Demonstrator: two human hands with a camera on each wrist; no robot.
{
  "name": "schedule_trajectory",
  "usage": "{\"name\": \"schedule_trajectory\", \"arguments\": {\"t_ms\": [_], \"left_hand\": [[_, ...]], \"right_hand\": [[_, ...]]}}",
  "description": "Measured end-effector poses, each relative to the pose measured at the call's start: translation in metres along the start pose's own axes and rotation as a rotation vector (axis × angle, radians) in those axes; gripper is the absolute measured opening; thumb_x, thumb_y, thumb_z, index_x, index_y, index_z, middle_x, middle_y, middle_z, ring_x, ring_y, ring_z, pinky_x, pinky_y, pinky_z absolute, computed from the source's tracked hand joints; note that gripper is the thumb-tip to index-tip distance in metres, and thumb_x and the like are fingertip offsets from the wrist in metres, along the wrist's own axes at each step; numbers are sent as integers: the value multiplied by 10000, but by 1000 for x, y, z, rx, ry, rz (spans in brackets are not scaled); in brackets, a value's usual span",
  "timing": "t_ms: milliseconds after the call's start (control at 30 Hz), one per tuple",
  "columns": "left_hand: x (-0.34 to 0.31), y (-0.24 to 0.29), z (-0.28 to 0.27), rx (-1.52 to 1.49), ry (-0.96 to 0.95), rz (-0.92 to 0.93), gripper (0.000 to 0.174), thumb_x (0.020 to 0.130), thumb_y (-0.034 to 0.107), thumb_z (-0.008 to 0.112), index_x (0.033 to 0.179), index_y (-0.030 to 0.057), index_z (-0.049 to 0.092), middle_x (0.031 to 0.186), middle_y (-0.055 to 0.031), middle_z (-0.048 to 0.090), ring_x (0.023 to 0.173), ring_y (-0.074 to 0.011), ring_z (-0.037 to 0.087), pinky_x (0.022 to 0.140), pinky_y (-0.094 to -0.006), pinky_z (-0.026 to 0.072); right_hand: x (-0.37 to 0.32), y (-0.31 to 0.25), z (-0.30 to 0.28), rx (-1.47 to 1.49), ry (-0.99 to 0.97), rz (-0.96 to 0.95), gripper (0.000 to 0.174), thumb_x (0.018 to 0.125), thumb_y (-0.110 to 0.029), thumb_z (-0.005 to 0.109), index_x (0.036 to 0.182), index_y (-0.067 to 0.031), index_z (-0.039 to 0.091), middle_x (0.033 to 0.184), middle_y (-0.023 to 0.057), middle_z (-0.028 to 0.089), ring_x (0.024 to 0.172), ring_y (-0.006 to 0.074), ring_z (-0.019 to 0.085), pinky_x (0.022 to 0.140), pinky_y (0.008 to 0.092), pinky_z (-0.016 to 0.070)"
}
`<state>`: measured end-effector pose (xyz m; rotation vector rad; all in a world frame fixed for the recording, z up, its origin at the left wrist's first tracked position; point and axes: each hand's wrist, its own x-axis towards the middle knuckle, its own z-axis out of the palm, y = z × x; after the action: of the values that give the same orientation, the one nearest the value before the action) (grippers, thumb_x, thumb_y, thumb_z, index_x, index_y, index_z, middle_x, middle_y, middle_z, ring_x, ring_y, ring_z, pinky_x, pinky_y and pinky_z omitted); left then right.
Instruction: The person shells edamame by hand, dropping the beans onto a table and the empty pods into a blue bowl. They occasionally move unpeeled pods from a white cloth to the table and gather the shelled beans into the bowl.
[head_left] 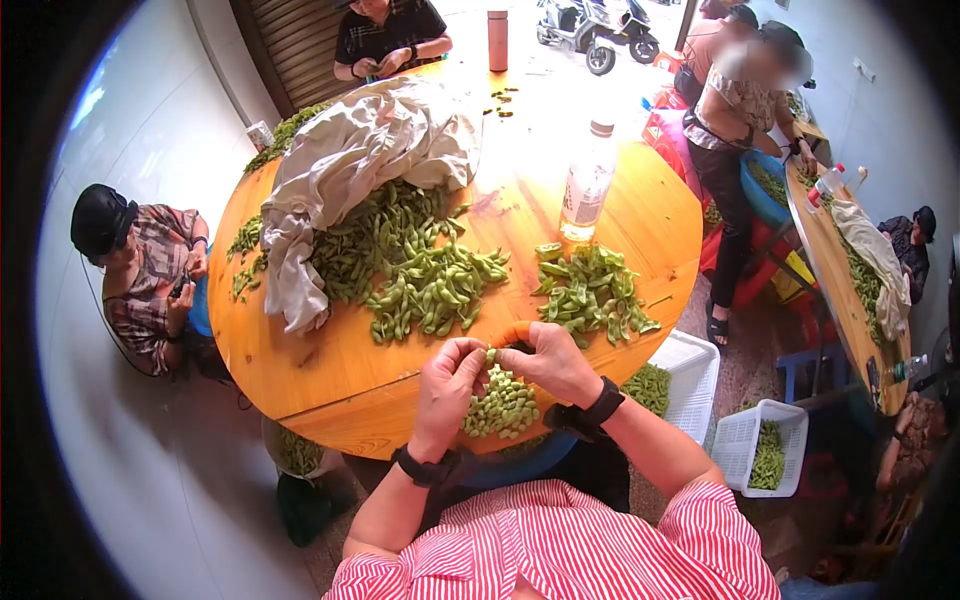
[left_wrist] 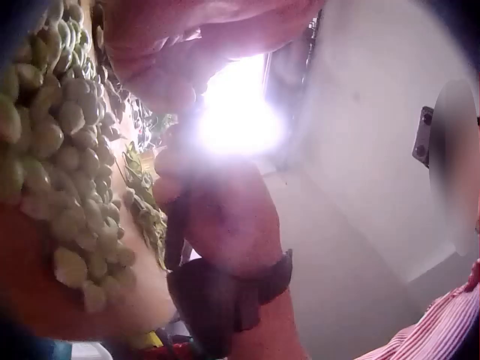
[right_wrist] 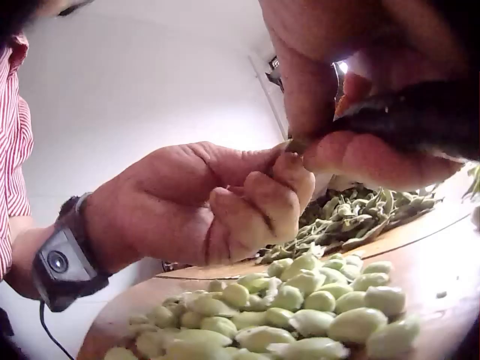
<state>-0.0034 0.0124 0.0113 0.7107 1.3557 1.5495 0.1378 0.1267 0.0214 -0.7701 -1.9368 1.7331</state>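
Both hands meet above a heap of shelled green beans (head_left: 503, 408) at the table's near edge. The left hand (head_left: 447, 392) pinches a small green pod (head_left: 491, 355) between thumb and curled fingers. Against the same pod, the right hand (head_left: 556, 368) holds thumb and forefinger, tip to tip with the left. In the right wrist view the left hand (right_wrist: 202, 202) has its fingers curled in, and the right hand (right_wrist: 375, 112) shows something dark along its fingers. Pale beans (right_wrist: 307, 315) lie below. The left wrist view shows the right hand (left_wrist: 225, 210) in glare.
Whole pods (head_left: 430, 280) lie beyond the hands beside a bunched cloth (head_left: 350, 160). Flat pods (head_left: 595, 290) are heaped at right, near a bottle (head_left: 588, 185). White baskets (head_left: 690, 375) stand below the table's right edge. Other people sit or stand around.
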Motion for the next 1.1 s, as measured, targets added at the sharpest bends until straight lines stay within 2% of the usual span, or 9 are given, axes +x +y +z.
{"name": "schedule_trajectory", "arguments": {"t_ms": [367, 567, 667, 767, 800, 833, 900, 967, 1100], "left_hand": [[-7, 0, 8, 680, 150, 460, 163, 861, 7, 671, 1014, -29, 627, 902, -162, 683, 791, -289, 673, 699, -350, 530], [-8, -5, 10, 468, 223, 290, 117, 915, 29, 621, 1009, -41, 616, 828, -121, 670, 694, -196, 627, 626, -309, 499], [-8, -9, 13, 188, 164, 168, 123, 975, 97, 581, 1019, -16, 607, 817, 18, 601, 652, -50, 523, 554, -211, 430], [-4, -13, 7, 179, 160, 129, 126, 983, 113, 568, 990, -6, 607, 793, 23, 580, 652, -64, 516, 563, -231, 432], [-2, -13, 4, 417, 167, 273, 125, 980, 112, 568, 987, -5, 610, 784, 22, 572, 660, -74, 517, 576, -242, 434], [0, -13, 0, 656, 176, 418, 125, 977, 112, 567, 984, -4, 612, 776, 20, 564, 668, -83, 519, 589, -254, 437], [3, -9, -4, 783, 168, 552, 128, 970, 110, 567, 987, -7, 617, 796, 6, 584, 684, -104, 523, 610, -264, 434], [4, -3, -4, 937, 126, 630, 167, 926, 113, 587, 994, -39, 603, 837, -176, 622, 689, -272, 603, 634, -365, 474], [4, 5, -6, 670, 77, 229, 153, 919, 115, 578, 970, -27, 605, 783, -103, 627, 645, -184, 596, 582, -324, 468]], "right_hand": [[7, 13, 9, -10, 57, -39, 218, 841, -147, 625, 876, 67, 654, 633, 29, 588, 594, 70, 509, 537, 295, 448], [10, 1, 15, 157, 21, 73, 207, 844, -150, 595, 832, 47, 657, 620, 11, 577, 547, 69, 521, 498, 272, 445], [14, 8, 14, 213, -64, 155, 141, 888, -119, 583, 931, -9, 658, 711, -29, 588, 567, 48, 541, 507, 200, 461], [13, 7, 17, -171, 50, -37, 201, 826, -141, 614, 888, 43, 665, 642, 57, 604, 563, 103, 566, 519, 296, 476], [12, 5, 19, -311, 131, -200, 232, 783, -143, 624, 879, 65, 665, 626, 193, 605, 562, 232, 621, 557, 382, 495], [11, 2, 20, -313, 137, -202, 232, 783, -143, 624, 879, 65, 665, 626, 193, 605, 562, 232, 621, 557, 382, 495], [7, -4, 21, -482, 127, -249, 245, 784, -183, 612, 810, 55, 662, 719, 293, 611, 706, 419, 650, 647, 465, 513], [6, -6, 21, -560, 119, -266, 216, 782, -171, 600, 786, 37, 660, 723, 290, 614, 731, 442, 641, 669, 496, 513], [5, -12, 15, -689, 63, -245, 201, 782, -176, 588, 784, 12, 660, 708, 266, 626, 727, 429, 650, 681, 506, 517]]}}
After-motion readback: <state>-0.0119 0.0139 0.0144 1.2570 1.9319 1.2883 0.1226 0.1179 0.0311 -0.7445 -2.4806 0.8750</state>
